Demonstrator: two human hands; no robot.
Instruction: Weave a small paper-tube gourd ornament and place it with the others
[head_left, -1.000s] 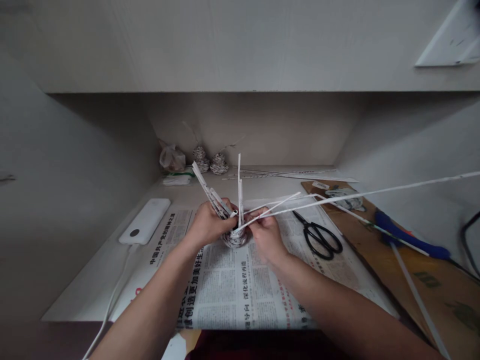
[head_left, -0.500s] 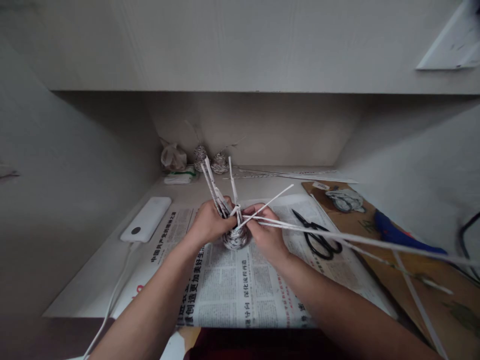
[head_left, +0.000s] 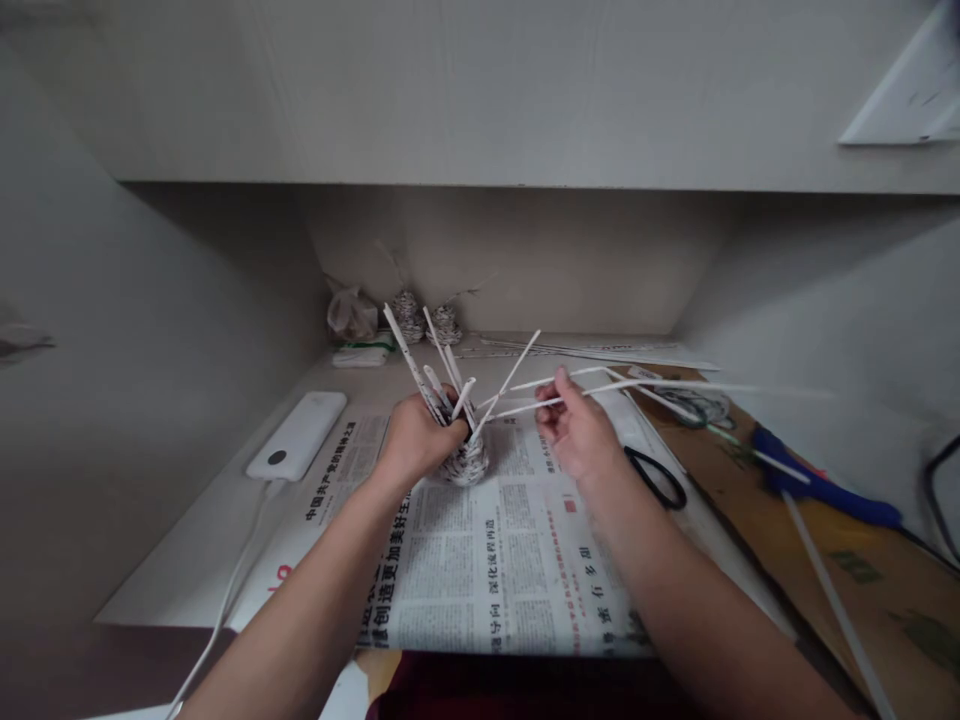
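A small woven piece (head_left: 466, 468) of rolled paper is held on the newspaper (head_left: 517, 570) between the two hands, much nearer to the left. Its body is touched by the left hand (head_left: 421, 435), which is closed on the upper part from the left side, the thumb laid across the rim and the other fingers largely hidden behind. The contact of those hidden fingers cannot be seen.

The right hand (head_left: 576, 430) is set apart from the body, to its right. Its fingers are half curled and the thumb is raised; the lower long strand (head_left: 660, 384) is loosely held between them. How firmly it is pinched cannot be told. The upper long strand (head_left: 592, 371) is passed close by the raised thumb, and whether it is gripped as well is unclear.

The key relation is one of crossed directions. From the rim, the lower long strand is stretched rightward, roughly level, through the right hand and on beyond it. The paper spokes (head_left: 407, 350), by contrast, are pointed upward and fanned above the left hand, most being leaned to the left. One slanting spoke (head_left: 510, 379) is tipped to the right instead, so that its raised end is brought into the space between the hands, on the far side.

Just to the right of the right hand, the scissors (head_left: 670, 496) are partly covered by the forearm. The worktop (head_left: 172, 575) is seen to the left of the left hand.
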